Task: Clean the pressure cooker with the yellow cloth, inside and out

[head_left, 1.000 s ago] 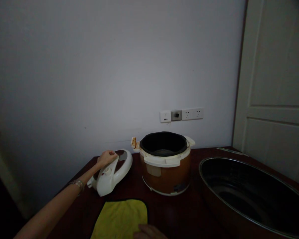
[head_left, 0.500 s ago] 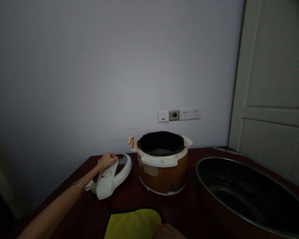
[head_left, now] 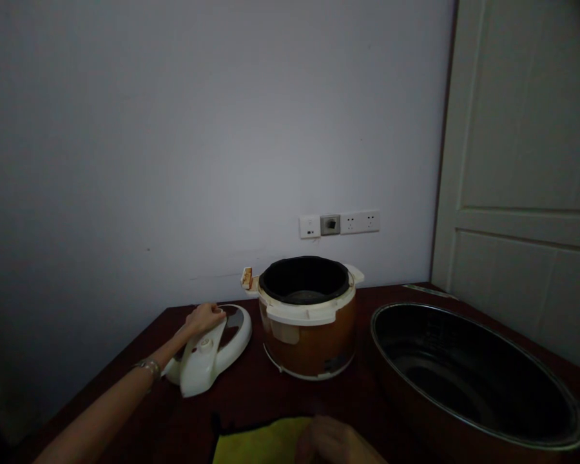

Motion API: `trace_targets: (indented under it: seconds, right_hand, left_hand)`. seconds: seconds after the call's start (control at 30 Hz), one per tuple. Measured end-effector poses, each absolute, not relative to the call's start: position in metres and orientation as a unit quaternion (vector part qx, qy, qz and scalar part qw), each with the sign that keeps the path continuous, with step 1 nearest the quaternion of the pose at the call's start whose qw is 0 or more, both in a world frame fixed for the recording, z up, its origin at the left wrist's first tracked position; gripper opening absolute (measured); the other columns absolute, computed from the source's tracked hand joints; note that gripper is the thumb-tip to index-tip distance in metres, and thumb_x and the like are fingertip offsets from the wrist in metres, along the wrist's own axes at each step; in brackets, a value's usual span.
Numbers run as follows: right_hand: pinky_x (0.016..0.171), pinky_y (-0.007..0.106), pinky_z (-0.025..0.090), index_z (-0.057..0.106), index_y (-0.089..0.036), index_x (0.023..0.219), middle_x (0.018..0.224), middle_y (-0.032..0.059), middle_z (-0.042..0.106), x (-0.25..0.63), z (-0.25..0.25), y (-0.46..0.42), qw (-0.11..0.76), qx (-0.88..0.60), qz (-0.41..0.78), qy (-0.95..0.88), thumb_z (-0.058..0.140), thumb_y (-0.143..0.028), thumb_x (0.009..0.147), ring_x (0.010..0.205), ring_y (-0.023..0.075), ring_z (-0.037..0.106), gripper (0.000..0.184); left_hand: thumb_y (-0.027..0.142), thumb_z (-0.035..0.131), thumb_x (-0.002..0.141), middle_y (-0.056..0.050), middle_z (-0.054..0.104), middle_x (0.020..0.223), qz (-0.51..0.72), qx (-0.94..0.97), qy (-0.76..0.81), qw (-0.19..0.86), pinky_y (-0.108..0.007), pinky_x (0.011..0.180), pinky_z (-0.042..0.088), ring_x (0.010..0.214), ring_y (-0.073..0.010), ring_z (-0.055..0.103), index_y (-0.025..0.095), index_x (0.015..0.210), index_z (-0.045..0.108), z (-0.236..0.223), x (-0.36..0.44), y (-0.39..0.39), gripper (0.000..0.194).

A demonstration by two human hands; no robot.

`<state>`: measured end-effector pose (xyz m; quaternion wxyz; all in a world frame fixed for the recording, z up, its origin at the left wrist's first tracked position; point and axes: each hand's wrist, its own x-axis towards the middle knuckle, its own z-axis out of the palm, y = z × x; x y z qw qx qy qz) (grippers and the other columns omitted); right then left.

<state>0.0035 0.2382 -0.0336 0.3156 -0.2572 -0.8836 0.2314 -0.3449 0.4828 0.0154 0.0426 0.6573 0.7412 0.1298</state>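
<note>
My left hand [head_left: 205, 320] is closed around the handle of a white pressure cooker lid [head_left: 203, 361], which lies on the dark red table left of the cooker. A yellow cloth [head_left: 263, 443] with a dark edge is at the bottom of the view. My right hand [head_left: 336, 441] is at its right edge, fingers curled in on it; the fingertips are partly hidden. Beyond the cloth stands the orange-brown electric pressure cooker [head_left: 314, 341], lidless, its dark inside showing. On the right is a large inner pot [head_left: 468, 374] with a dark inside and a metal rim.
The table [head_left: 251, 399] meets a pale wall at the back. Sockets and a switch [head_left: 339, 224] are on the wall above the cooker. A white panelled door [head_left: 526, 193] stands at the right. A flat strip [head_left: 430, 292] lies near the table's back edge.
My right hand has come further into view, over the right part of the cloth. My left hand stays on the lid, which sits slightly lower. The whole view has shifted a little.
</note>
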Motion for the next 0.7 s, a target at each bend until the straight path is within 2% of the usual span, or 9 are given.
trace_targets:
  seconds: [0.2,0.33,0.53,0.63,0.7]
  right_hand:
    - [0.066,0.022,0.045,0.062,-0.016,0.087,0.084,0.0072,0.065,0.004,-0.011,0.231,0.271,-0.332,0.281,-0.859,0.049,-0.033,0.086,0.074,0.0133,0.058,0.022]
    - [0.066,0.021,0.045,0.061,-0.016,0.090,0.087,0.0057,0.064,0.007,0.000,0.229,0.274,-0.342,0.302,-0.846,0.051,-0.023,0.082,0.074,0.0118,0.058,0.015]
    - [0.069,0.022,0.046,0.061,-0.016,0.091,0.088,0.0052,0.065,0.008,0.023,0.223,0.316,-0.357,0.299,-0.827,0.049,-0.024,0.084,0.078,0.0128,0.059,0.015]
    - [0.076,0.025,0.046,0.061,-0.017,0.091,0.089,0.0058,0.065,0.007,0.041,0.217,0.347,-0.377,0.286,-0.810,0.048,-0.028,0.087,0.082,0.0147,0.059,0.018]
    - [0.080,0.027,0.046,0.061,-0.018,0.091,0.091,0.0056,0.066,0.007,0.053,0.213,0.366,-0.392,0.278,-0.797,0.048,-0.030,0.088,0.087,0.0159,0.059,0.019]
  left_hand:
    - [0.049,0.050,0.070,-0.005,0.070,0.087,0.127,0.660,0.739,0.039,-0.032,0.069,0.043,0.086,-0.0270,0.064,0.025,0.086,0.068,0.017,-0.339,0.480,0.034]
    - [0.052,0.048,0.071,-0.007,0.069,0.090,0.125,0.662,0.738,0.033,-0.033,0.069,0.044,0.087,-0.0283,0.063,0.024,0.087,0.068,0.020,-0.337,0.477,0.038]
    - [0.061,0.043,0.073,-0.012,0.066,0.103,0.121,0.679,0.724,0.013,-0.039,0.075,0.045,0.094,-0.0312,0.061,0.022,0.094,0.067,0.014,-0.338,0.477,0.051]
    - [0.068,0.043,0.071,-0.017,0.060,0.113,0.125,0.681,0.721,-0.011,-0.049,0.085,0.041,0.106,-0.0368,0.054,0.020,0.100,0.065,0.010,-0.337,0.477,0.061]
    - [0.069,0.048,0.068,-0.020,0.060,0.112,0.153,0.673,0.724,-0.006,-0.057,0.087,0.036,0.110,-0.0412,0.050,0.017,0.099,0.065,0.013,-0.335,0.477,0.063]
